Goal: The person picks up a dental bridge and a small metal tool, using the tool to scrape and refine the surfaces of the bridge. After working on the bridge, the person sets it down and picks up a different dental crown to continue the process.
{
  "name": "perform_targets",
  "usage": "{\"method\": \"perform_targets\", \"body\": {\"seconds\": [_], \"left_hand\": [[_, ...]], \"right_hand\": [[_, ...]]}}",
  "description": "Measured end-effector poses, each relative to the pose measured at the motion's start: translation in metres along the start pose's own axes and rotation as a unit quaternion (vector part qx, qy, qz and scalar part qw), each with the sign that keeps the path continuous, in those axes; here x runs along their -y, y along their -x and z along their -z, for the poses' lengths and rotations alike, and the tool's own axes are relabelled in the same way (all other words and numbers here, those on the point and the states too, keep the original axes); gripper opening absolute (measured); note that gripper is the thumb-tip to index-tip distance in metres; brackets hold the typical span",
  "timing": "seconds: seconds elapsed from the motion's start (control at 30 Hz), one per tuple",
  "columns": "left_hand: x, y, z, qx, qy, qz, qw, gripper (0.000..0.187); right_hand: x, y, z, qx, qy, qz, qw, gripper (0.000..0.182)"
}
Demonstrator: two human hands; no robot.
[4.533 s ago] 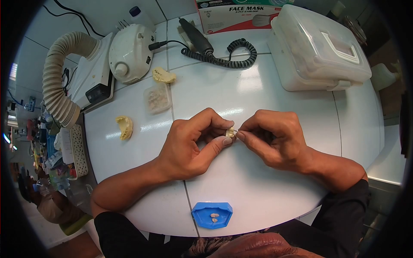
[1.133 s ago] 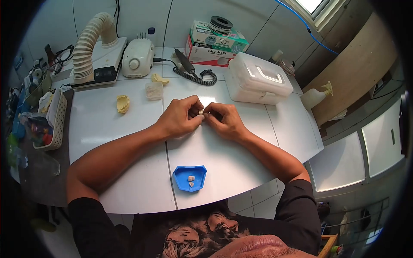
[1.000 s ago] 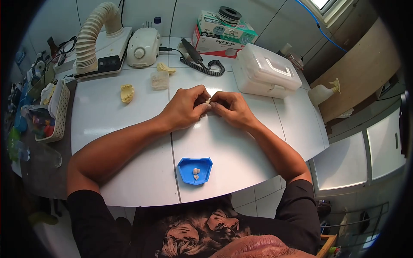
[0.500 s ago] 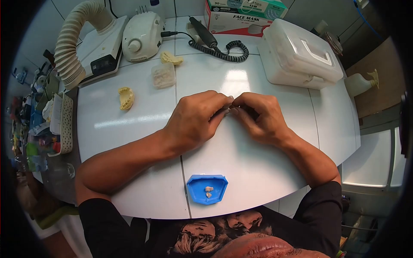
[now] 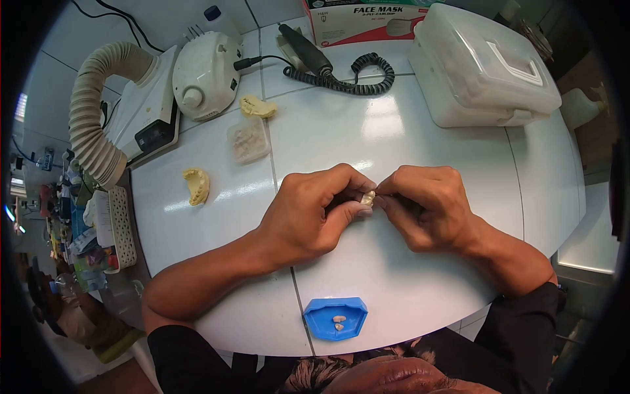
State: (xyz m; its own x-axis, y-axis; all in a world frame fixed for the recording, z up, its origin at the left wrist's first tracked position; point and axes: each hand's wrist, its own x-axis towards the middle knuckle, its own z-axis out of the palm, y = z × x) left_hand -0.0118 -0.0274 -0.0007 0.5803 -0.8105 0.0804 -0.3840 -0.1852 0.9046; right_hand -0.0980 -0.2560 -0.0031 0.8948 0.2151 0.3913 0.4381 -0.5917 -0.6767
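A small cream-coloured tooth piece [image 5: 368,198] is pinched between the thumb and index finger of my left hand [image 5: 315,209], above the middle of the table. My right hand [image 5: 430,205] is closed in a pinch right beside it, its fingertips meeting the piece's right side. Whether those fingertips hold anything of their own is hidden. Below my hands, near the table's front edge, sits a blue angular tray [image 5: 315,323] with a few small tooth-coloured bits [image 5: 339,320] in it.
Yellowish dental casts [image 5: 197,186] and a clear lidded box [image 5: 249,140] lie at left. Behind stand a white drill unit [image 5: 207,75], its black handpiece [image 5: 306,49] with coiled cord, a ribbed hose [image 5: 85,111], a face mask box [image 5: 367,23] and a white case [image 5: 485,69].
The view has shifted, so the whole scene sits differently. The tooth piece between my fingertips now shows clearly, where before it was mostly hidden. Both hands remain together in a pinch.
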Motion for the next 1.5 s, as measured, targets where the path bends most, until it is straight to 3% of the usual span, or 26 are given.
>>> {"method": "perform_targets", "body": {"seconds": [0.77,1.0,1.3,1.5], "left_hand": [[0.001,0.000,0.000,0.002,0.023,0.005,1.000,0.023],[0.006,0.000,0.000,-0.017,0.121,0.063,0.990,0.028],[-0.002,-0.001,0.002,-0.008,0.154,0.097,0.983,0.025],[-0.003,-0.001,0.002,-0.003,0.141,0.103,0.985,0.024]], "right_hand": [[0.000,0.001,0.004,0.007,-0.009,0.000,1.000,0.007],[-0.002,-0.002,0.006,-0.030,-0.140,-0.111,0.983,0.006],[-0.004,-0.003,0.001,-0.051,-0.101,-0.066,0.991,0.008],[0.004,-0.002,0.007,-0.005,-0.074,-0.101,0.992,0.007]]}}
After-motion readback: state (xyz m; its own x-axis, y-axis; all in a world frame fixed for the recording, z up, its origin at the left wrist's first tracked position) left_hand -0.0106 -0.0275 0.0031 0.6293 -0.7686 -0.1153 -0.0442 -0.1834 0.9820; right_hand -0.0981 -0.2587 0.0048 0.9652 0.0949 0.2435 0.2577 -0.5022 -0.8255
